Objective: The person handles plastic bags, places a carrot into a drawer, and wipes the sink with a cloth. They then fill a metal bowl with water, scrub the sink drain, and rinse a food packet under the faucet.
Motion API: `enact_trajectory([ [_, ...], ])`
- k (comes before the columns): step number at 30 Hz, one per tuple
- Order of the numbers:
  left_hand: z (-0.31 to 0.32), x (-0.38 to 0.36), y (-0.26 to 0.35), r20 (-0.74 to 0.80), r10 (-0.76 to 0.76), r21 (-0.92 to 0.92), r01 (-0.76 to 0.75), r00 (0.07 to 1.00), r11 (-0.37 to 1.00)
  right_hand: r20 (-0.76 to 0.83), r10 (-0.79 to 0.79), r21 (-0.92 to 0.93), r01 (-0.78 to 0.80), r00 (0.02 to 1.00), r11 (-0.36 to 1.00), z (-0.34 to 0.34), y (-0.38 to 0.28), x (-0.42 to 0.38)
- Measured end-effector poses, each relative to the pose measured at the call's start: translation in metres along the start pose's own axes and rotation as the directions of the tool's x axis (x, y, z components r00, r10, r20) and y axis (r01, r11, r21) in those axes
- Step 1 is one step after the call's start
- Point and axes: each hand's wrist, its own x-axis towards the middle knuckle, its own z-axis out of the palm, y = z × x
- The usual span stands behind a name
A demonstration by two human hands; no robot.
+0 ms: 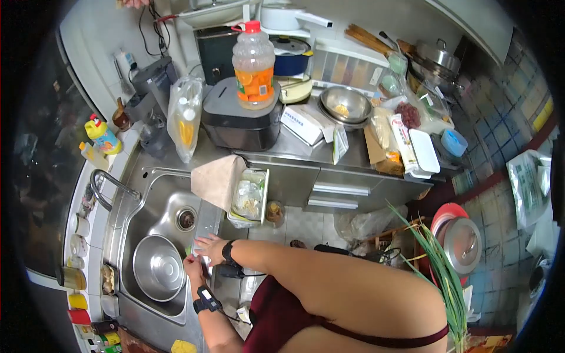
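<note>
My left hand (194,266) is at the right edge of the steel sink (151,207), its fingers closed around a small green piece (189,252) that is mostly hidden. Just above it, my right hand (210,247) lies over the sink's edge with its fingers spread. A round steel basin (158,267) sits in the sink to the left of both hands. Black devices are strapped to both wrists.
A bin with a bag inside (249,200) hangs beyond my hands, beside a beige cloth (218,181). The faucet (112,187) curves over the sink's left side. A large orange-labelled bottle (255,73) stands on a grey appliance (240,120). Long green onions (438,265) lie at the right.
</note>
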Motion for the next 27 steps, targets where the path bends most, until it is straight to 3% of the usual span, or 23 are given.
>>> enact_trajectory([
  [1, -0.003, 0.009, -0.008, 0.027, -0.066, -0.077, 0.068, 0.997, 0.995, 0.008, -0.011, -0.014, 0.011, 1.000, 1.000, 0.000, 0.004, 0.002],
  [5, -0.006, 0.003, 0.003, 0.085, -0.116, -0.048, 0.121, 0.990, 0.992, -0.011, -0.072, 0.006, 0.072, 0.997, 0.997, 0.017, 0.019, 0.017],
  [8, 0.001, -0.004, 0.014, 0.007, -0.117, 0.092, 0.116, 0.993, 0.989, 0.027, -0.098, 0.139, 0.093, 0.995, 0.986, 0.014, 0.026, 0.021],
  [10, 0.011, -0.004, 0.023, -0.082, -0.043, 0.263, 0.064, 0.996, 0.963, 0.066, -0.142, 0.292, 0.117, 0.988, 0.949, 0.000, 0.037, 0.020],
  [11, 0.015, -0.002, 0.026, -0.121, 0.001, 0.347, 0.042, 0.993, 0.937, 0.014, -0.187, 0.321, 0.172, 0.982, 0.931, -0.009, 0.042, 0.018],
  [12, 0.025, -0.008, 0.042, -0.104, -0.105, 0.148, 0.120, 0.989, 0.982, -0.185, -0.161, 0.533, 0.236, 0.970, 0.812, 0.003, 0.055, 0.018],
  [14, 0.050, -0.034, 0.087, 0.058, -0.139, -0.021, 0.140, 0.989, 0.990, -0.343, -0.012, 0.641, 0.243, 0.939, 0.728, -0.031, 0.060, -0.035],
  [16, 0.094, -0.043, 0.101, 0.143, -0.008, -0.197, 0.037, 0.990, 0.980, -0.398, 0.097, 0.697, 0.232, 0.912, 0.678, -0.047, 0.083, -0.078],
  [18, 0.131, -0.073, 0.154, 0.357, -0.116, -0.183, 0.191, 0.927, 0.964, -0.447, 0.276, 0.723, 0.162, 0.851, 0.672, -0.043, 0.123, -0.114],
  [20, 0.167, -0.078, 0.164, 0.530, -0.072, -0.152, 0.178, 0.845, 0.972, -0.493, 0.574, 0.811, 0.107, 0.653, 0.575, -0.045, 0.156, -0.163],
  [21, 0.186, -0.076, 0.160, 0.573, -0.082, -0.103, 0.172, 0.815, 0.980, -0.486, 0.750, 0.861, 0.101, 0.449, 0.498, -0.055, 0.163, -0.192],
  [22, 0.204, -0.076, 0.158, 0.615, -0.095, -0.055, 0.163, 0.783, 0.985, -0.537, 0.815, 0.841, 0.068, 0.216, 0.536, -0.054, 0.181, -0.213],
  [23, 0.219, -0.086, 0.168, 0.639, -0.098, -0.053, 0.170, 0.763, 0.984, -0.564, 0.826, 0.825, 0.023, -0.028, 0.564, -0.054, 0.199, -0.235],
  [24, 0.236, -0.089, 0.168, 0.664, -0.117, -0.036, 0.187, 0.738, 0.982, -0.611, 0.763, 0.792, -0.148, -0.210, 0.593, -0.054, 0.220, -0.259],
  [25, 0.252, -0.091, 0.168, 0.699, -0.132, -0.033, 0.216, 0.703, 0.976, -0.614, 0.700, 0.786, -0.198, -0.365, 0.586, -0.055, 0.237, -0.278],
  [26, 0.268, -0.094, 0.170, 0.732, -0.147, -0.028, 0.245, 0.665, 0.969, -0.606, 0.612, 0.784, -0.249, -0.508, 0.569, -0.058, 0.252, -0.295],
  [27, 0.283, -0.101, 0.177, 0.749, -0.154, -0.005, 0.238, 0.645, 0.971, -0.630, 0.562, 0.768, -0.322, -0.536, 0.554, -0.062, 0.265, -0.308],
])
